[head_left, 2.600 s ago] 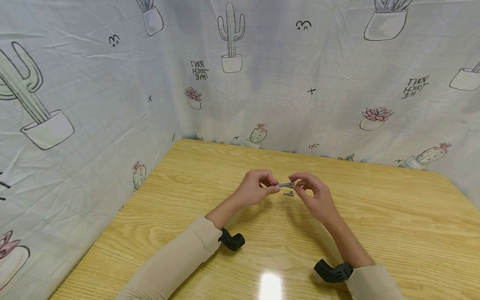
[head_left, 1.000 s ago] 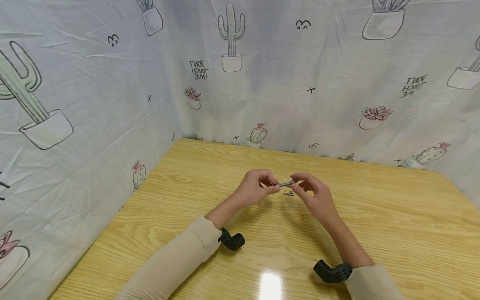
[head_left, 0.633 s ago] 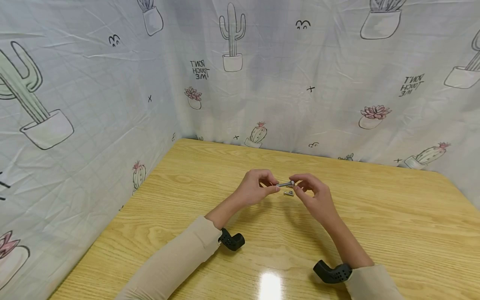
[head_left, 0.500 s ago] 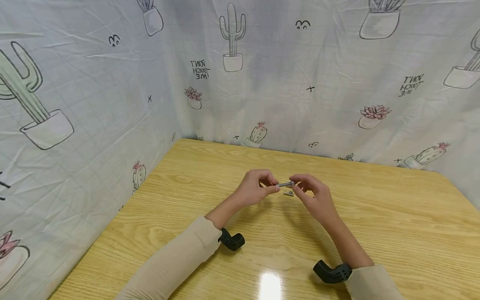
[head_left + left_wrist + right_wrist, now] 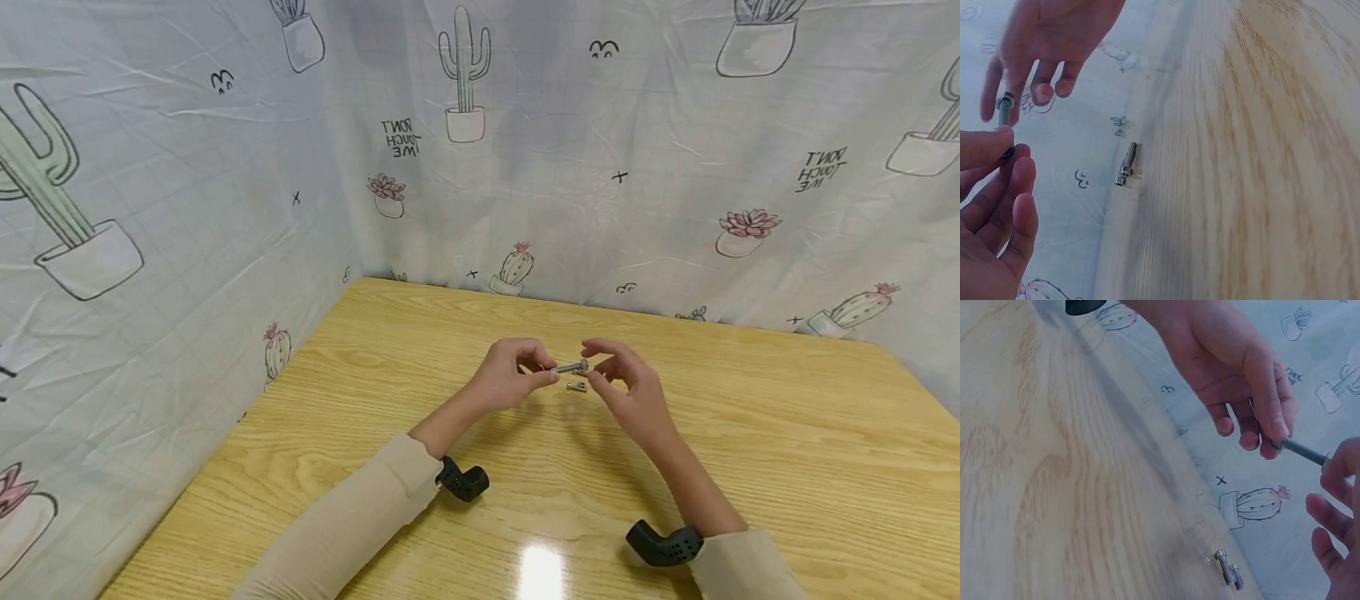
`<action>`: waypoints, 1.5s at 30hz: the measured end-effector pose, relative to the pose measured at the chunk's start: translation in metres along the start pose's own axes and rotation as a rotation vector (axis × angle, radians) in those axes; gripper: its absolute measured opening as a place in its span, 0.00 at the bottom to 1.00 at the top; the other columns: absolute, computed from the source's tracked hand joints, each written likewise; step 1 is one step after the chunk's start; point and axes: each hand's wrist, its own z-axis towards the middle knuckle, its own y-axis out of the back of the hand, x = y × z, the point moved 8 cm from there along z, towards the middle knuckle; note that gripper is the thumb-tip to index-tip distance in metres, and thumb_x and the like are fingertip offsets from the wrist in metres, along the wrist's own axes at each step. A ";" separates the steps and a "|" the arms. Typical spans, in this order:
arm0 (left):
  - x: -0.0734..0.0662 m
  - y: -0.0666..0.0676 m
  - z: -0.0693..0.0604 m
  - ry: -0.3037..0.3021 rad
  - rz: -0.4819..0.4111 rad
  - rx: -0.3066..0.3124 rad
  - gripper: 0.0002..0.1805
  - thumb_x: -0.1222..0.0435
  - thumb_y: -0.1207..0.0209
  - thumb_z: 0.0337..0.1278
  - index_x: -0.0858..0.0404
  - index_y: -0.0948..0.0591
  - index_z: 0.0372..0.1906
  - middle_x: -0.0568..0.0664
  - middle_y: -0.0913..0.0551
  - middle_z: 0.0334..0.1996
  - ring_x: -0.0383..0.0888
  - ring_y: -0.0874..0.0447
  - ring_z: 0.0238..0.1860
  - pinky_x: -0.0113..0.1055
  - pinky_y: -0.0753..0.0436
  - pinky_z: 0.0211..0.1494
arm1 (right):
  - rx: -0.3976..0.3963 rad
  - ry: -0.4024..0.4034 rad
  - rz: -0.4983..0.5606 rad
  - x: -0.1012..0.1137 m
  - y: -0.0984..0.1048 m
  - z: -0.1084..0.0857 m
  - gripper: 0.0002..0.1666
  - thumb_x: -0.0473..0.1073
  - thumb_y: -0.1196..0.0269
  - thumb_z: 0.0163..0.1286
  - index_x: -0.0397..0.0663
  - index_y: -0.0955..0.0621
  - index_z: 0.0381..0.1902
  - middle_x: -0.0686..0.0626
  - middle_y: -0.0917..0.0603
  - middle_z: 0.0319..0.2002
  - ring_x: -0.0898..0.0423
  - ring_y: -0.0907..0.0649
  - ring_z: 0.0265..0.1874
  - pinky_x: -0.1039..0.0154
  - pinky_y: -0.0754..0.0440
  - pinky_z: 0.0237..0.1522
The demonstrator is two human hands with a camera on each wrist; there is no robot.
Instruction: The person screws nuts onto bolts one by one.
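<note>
My left hand (image 5: 506, 377) pinches one end of a grey metal bolt (image 5: 570, 367) between thumb and fingers, above the table. A hex nut (image 5: 1005, 99) sits at the bolt's other end, as the left wrist view shows. Around that nut my right hand (image 5: 632, 393) holds its thumb and forefinger apart, with a gap on either side of it in the head view. Below the hands, small silver bolts (image 5: 1225, 567) lie close together on the table. The bolt's left end is mostly hidden by my left fingers.
A wood-grain table (image 5: 750, 433) spreads beneath both arms. Curtains (image 5: 540, 167) printed with cacti hang behind it and at its left side. Black curved wrist mounts (image 5: 463, 481) stick out from both forearms.
My right thumb and forefinger were on the nut half a second ago; they have now spread apart from it. My left hand keeps its pinch on the bolt and has hardly moved.
</note>
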 end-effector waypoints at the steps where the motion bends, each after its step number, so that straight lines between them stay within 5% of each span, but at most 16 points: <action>1: 0.000 0.000 0.000 0.000 0.000 0.001 0.04 0.65 0.35 0.59 0.63 0.16 0.35 0.51 0.15 0.33 0.53 0.15 0.36 0.29 0.21 0.33 | 0.001 0.007 0.005 0.006 0.000 0.000 0.22 0.27 0.42 0.67 0.42 0.23 0.58 0.42 0.18 0.49 0.64 0.19 0.33 0.74 0.23 0.38; 8: -0.001 0.002 0.004 -0.016 -0.014 0.014 0.03 0.67 0.36 0.58 0.63 0.16 0.35 0.53 0.16 0.34 0.54 0.15 0.36 0.28 0.20 0.33 | -0.013 0.045 0.012 0.037 0.004 0.004 0.15 0.22 0.42 0.63 0.33 0.18 0.47 0.38 0.18 0.43 0.54 0.19 0.31 0.75 0.24 0.38; 12: -0.002 0.003 0.005 -0.013 -0.014 0.018 0.02 0.67 0.36 0.58 0.63 0.16 0.34 0.54 0.16 0.34 0.49 0.15 0.34 0.28 0.20 0.34 | -0.016 0.023 -0.001 0.036 0.004 0.006 0.14 0.25 0.40 0.64 0.34 0.18 0.47 0.39 0.18 0.43 0.63 0.20 0.30 0.76 0.24 0.38; 20: 0.000 0.004 0.007 0.011 -0.005 0.020 0.03 0.66 0.36 0.59 0.62 0.16 0.35 0.51 0.16 0.33 0.41 0.17 0.32 0.29 0.20 0.33 | -0.026 -0.009 -0.014 0.036 0.005 0.009 0.12 0.27 0.39 0.64 0.33 0.17 0.46 0.39 0.17 0.40 0.63 0.22 0.27 0.76 0.25 0.37; 26: -0.001 0.006 0.008 0.017 -0.006 0.023 0.03 0.66 0.36 0.58 0.62 0.16 0.35 0.49 0.16 0.33 0.43 0.16 0.32 0.29 0.20 0.33 | -0.004 -0.046 -0.040 0.035 0.004 0.011 0.17 0.28 0.40 0.66 0.35 0.20 0.53 0.40 0.17 0.43 0.58 0.20 0.27 0.74 0.24 0.35; 33: -0.001 0.007 0.010 0.012 -0.014 0.028 0.03 0.66 0.36 0.59 0.62 0.16 0.35 0.50 0.15 0.33 0.43 0.16 0.32 0.29 0.20 0.32 | -0.004 0.016 0.018 0.020 0.001 0.012 0.18 0.23 0.41 0.64 0.35 0.20 0.51 0.38 0.18 0.44 0.54 0.18 0.29 0.74 0.23 0.35; 40: -0.001 0.006 0.010 0.024 -0.017 0.036 0.04 0.66 0.36 0.59 0.63 0.16 0.36 0.51 0.16 0.34 0.53 0.15 0.37 0.29 0.21 0.32 | -0.002 0.019 0.024 0.004 0.000 0.011 0.16 0.27 0.40 0.66 0.41 0.18 0.50 0.41 0.17 0.43 0.65 0.20 0.30 0.75 0.23 0.36; 45: -0.001 0.006 0.010 0.023 -0.005 0.031 0.03 0.66 0.36 0.59 0.62 0.16 0.36 0.50 0.16 0.33 0.46 0.16 0.34 0.29 0.21 0.32 | -0.007 0.031 0.033 0.006 0.001 0.011 0.15 0.29 0.39 0.66 0.41 0.18 0.50 0.41 0.16 0.42 0.64 0.20 0.30 0.75 0.23 0.36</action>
